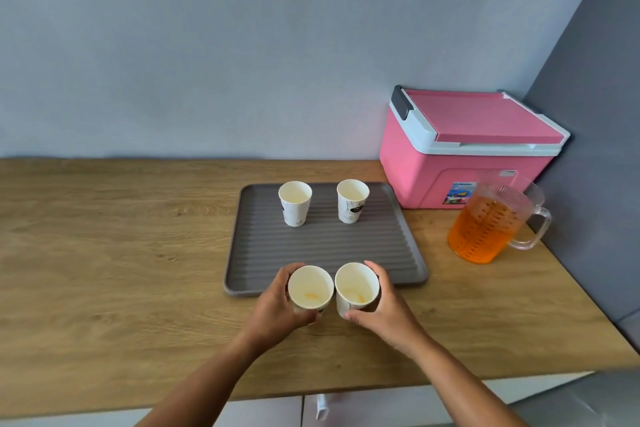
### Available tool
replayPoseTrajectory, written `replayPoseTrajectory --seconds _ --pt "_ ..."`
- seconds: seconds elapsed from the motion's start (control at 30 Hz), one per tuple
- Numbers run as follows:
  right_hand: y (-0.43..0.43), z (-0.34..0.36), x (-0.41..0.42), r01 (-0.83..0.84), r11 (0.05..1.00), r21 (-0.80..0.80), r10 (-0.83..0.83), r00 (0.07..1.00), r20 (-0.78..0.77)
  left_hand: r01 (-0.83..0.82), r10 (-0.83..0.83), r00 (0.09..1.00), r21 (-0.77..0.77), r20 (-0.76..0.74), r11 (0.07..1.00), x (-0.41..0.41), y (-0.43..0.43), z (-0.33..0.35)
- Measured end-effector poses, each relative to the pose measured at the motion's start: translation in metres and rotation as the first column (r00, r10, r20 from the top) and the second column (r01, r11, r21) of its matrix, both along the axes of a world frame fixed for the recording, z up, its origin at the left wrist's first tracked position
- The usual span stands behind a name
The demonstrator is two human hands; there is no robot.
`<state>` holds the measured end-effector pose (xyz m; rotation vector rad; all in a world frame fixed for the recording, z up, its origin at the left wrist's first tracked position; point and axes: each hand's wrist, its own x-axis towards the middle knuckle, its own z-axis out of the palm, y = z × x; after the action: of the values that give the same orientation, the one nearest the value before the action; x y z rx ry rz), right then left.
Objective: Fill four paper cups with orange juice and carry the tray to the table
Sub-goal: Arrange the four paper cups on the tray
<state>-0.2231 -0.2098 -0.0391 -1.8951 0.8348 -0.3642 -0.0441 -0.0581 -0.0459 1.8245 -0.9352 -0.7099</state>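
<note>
Both hands, left hand point(277, 308) and right hand point(381, 308), each hold one cup low in the frame, likely to set them on the tray point(249, 253) by two more cups, while the juice jug point(485, 225) waits at right.

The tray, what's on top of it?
The far left cup and far right cup stand upright on the tray. At its near edge the left hand grips the near left cup, the right hand the near right cup; hands hide whether they touch it.
</note>
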Motion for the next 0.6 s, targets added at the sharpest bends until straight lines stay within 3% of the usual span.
replayPoseTrajectory --seconds 0.37,0.6 --pt "-0.032 0.017 0.026 0.109 0.994 -0.023 -0.107 0.991 0.084 -0.15 0.149 0.989 -0.091 -0.008 0.985 0.035 -0.024 0.033" --pt "-0.076 0.017 0.062 0.145 0.989 -0.024 -0.142 0.985 0.096 -0.18 0.181 0.984 -0.036 0.006 0.983 0.06 -0.062 0.031"
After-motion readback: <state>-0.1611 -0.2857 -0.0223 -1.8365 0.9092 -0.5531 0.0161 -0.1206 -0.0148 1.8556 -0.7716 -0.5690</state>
